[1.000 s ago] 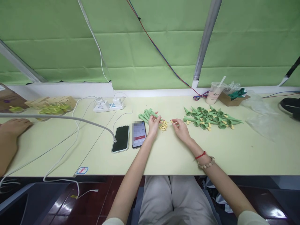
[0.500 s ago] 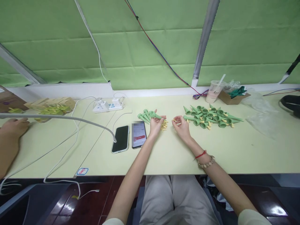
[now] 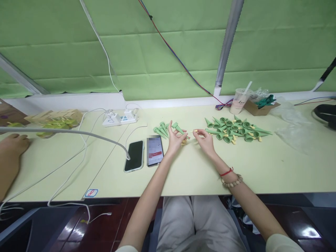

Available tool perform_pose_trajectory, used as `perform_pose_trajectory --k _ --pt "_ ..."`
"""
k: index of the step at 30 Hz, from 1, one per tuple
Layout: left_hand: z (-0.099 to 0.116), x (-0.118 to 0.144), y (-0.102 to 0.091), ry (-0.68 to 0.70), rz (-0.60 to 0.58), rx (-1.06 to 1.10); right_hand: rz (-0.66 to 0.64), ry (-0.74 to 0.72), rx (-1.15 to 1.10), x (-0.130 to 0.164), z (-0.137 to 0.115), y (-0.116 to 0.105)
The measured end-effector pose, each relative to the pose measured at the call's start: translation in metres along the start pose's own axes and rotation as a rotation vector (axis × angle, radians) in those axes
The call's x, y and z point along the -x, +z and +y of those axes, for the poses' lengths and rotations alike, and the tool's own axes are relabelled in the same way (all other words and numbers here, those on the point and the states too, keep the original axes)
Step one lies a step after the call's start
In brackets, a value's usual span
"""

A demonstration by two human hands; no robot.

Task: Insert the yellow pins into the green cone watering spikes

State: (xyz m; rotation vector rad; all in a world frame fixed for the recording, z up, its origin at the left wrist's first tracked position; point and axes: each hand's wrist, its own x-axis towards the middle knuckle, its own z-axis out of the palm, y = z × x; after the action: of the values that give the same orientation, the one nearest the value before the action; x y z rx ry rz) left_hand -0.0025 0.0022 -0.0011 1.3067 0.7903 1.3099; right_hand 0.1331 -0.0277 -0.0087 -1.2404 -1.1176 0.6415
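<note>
My left hand (image 3: 175, 138) is lifted a little off the pale table (image 3: 183, 168), pinching a green cone-shaped spike (image 3: 179, 128) between thumb and fingers. My right hand (image 3: 206, 139) holds a small yellow plug (image 3: 195, 131) at its fingertips, close to the cone's tip. A little heap of yellow plugs (image 3: 184, 141) lies mostly hidden under my left hand. A few green cones (image 3: 160, 130) lie just left of that hand. A larger heap of green cones with yellow plugs (image 3: 236, 129) lies to the right.
Two phones (image 3: 145, 154) lie left of my hands, one on a white cable (image 3: 78, 134). A power strip (image 3: 120, 118) sits behind them. A drink cup (image 3: 239, 100), a cardboard box (image 3: 258, 106) and a plastic bag (image 3: 294, 127) stand at the right. Another person's hand (image 3: 12, 145) rests far left.
My left hand has lifted a green cone off the table. My right hand has raised a yellow plug and brought it toward the cone.
</note>
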Motion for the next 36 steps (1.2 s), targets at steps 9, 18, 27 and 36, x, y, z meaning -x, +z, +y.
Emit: perform_pose_trajectory --k 9,18,27,36 --pt "0.0 0.006 0.011 -0.07 -0.147 -0.032 -0.077 0.037 -0.165 -0.002 -0.006 0.0" --pt "-0.001 0.006 0.011 -0.074 -0.121 -0.016 -0.087 -0.071 -0.073 0.0 -0.007 -0.001" --pt "-0.005 0.004 0.005 0.039 -0.115 -0.177 -0.062 -0.115 0.042 0.0 -0.009 -0.005" --pt "-0.004 0.005 -0.002 0.177 -0.155 -0.469 -0.113 0.033 -0.077 0.0 -0.005 -0.003"
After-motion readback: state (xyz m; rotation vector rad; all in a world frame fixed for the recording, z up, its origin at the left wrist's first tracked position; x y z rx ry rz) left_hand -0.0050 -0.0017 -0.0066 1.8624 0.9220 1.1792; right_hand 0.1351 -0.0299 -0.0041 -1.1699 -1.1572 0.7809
